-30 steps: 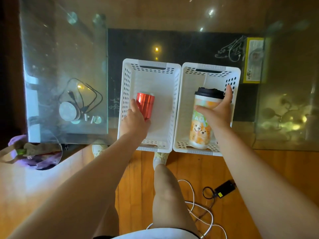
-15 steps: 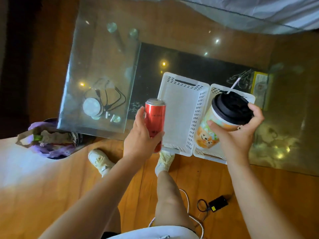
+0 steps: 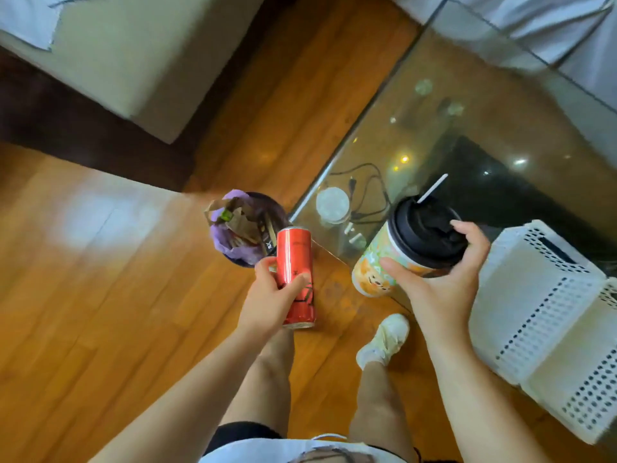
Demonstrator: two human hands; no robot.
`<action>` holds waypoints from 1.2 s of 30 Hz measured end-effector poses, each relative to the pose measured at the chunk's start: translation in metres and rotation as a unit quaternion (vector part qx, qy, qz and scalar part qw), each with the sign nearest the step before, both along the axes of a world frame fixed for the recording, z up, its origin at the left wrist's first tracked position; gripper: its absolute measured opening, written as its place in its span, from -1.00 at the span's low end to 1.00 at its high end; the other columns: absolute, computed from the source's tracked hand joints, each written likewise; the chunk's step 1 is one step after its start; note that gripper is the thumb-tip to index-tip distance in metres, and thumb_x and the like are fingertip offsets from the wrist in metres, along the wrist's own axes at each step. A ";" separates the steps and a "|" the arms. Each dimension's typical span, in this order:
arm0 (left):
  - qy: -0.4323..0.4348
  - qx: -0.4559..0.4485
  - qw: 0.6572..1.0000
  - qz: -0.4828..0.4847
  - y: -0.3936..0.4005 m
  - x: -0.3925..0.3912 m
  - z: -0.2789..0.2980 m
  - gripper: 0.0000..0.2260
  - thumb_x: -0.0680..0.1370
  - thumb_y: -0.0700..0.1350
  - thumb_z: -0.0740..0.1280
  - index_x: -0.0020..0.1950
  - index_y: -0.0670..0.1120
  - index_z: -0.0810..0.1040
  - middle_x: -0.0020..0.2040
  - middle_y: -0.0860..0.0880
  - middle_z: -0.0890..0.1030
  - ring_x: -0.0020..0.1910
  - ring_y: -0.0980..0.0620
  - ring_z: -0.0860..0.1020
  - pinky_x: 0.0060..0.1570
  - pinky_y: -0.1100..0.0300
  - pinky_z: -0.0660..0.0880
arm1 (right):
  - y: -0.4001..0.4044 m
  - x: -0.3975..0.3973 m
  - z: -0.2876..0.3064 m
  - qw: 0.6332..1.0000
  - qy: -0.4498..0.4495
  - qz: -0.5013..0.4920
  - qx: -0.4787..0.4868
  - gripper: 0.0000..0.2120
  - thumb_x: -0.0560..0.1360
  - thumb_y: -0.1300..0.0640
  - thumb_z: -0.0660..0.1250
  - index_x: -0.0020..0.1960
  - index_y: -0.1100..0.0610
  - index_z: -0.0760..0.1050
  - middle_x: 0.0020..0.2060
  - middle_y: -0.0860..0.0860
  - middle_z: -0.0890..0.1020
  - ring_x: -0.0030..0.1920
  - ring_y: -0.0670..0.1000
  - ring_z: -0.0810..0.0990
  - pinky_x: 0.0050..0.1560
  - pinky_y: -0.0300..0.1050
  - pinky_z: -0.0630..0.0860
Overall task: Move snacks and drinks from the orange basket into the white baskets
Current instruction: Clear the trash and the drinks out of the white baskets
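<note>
The floor [image 3: 117,295] fills most of the view, warm wood, with a glass table [image 3: 467,135] to the right and a white basket [image 3: 534,312] at the table's near edge, a second one beside it at the frame's lower right. The orange basket is not in view. Beside the table's corner stands a bin [image 3: 247,228] stuffed with purple plastic and brown paper

The cup [image 3: 410,248], black-lidded with a straw and a cartoon print, is held off the table, left of the baskets, tilted with its lid toward the camera. The right hand [image 3: 444,282] wraps it from the near side: thumb across the printed wall, fingers curled over the lid's far rim. The can [image 3: 295,277], red and slim, is upright over the floor just beside the bin, and the left hand [image 3: 270,302] curls round its lower half, thumb on the front

Both drinks are out over the floor, not over the baskets, so the step in hand seems to be carrying them to where they belong. To do it well, the cup should be brought upright first, since a grip on the lid could pop it loose; better to let the palm bear the wall. Each drink should go down on a basket floor standing, one per basket, and each hand should let go only once the base sits flat
</note>
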State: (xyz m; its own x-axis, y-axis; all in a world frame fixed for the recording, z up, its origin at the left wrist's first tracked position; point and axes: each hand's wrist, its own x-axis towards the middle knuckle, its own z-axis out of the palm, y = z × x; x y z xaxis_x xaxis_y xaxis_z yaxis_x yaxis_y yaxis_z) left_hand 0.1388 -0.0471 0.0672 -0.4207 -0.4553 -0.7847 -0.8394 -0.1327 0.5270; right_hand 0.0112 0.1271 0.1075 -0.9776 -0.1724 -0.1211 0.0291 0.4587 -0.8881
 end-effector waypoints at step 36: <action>-0.016 0.350 0.746 0.567 -0.139 0.042 -0.234 -0.35 0.59 0.20 0.07 0.52 -0.19 0.06 0.43 -0.26 0.33 0.27 -0.18 0.48 -0.20 0.04 0.52 | -0.184 0.065 -0.295 0.905 -0.156 0.346 0.195 -0.57 0.37 0.34 0.39 0.14 0.03 0.35 0.51 -0.02 0.08 0.45 -0.05 0.17 0.15 -0.56 0.19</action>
State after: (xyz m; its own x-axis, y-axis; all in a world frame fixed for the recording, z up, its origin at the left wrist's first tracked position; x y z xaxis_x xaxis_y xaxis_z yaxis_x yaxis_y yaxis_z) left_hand 0.1804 -0.1863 -0.1672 -0.0519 0.0215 -0.9984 0.0100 -0.9997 -0.0220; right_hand 0.0765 -0.0570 -0.1878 -0.5602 -0.6148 -0.5551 -0.1639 0.7392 -0.6533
